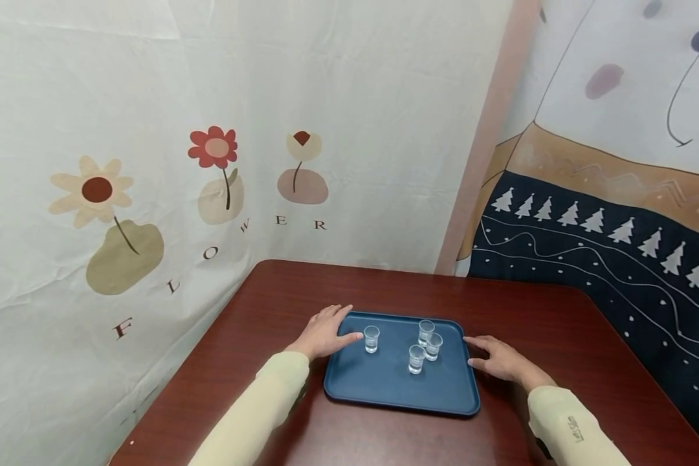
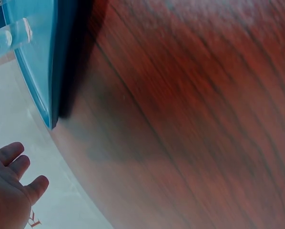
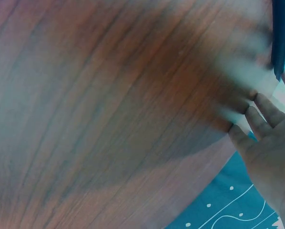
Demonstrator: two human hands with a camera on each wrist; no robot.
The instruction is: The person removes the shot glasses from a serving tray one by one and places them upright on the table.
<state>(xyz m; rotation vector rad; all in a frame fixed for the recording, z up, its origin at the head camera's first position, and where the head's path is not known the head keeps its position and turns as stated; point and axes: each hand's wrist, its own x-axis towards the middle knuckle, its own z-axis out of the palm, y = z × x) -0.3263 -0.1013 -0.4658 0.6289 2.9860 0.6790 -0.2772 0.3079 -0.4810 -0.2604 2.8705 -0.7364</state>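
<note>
A blue rectangular tray (image 1: pixel 378 385) lies on the table, its edge also visible in the left wrist view (image 2: pixel 56 62) and the right wrist view (image 3: pixel 280 38). On it stand small clear glasses: one glass (image 1: pixel 371 339) on the left, and on the right a cluster of three, with one (image 1: pixel 416 360) nearest me. My left hand (image 1: pixel 321 333) is at the tray's far left corner, fingers extended, its thumb reaching over the rim close to the single glass. On the opposite side my right hand (image 1: pixel 501 359) has relaxed fingers, with fingertips right at the tray's right rim.
The reddish-brown wooden table (image 1: pixel 396 443) extends around the tray on all sides. Behind it hangs a pale curtain (image 1: pixel 373 129) with printed flowers and letters. To the right is a dark blue cloth (image 1: pixel 559 259) with white trees, close along the table's edge.
</note>
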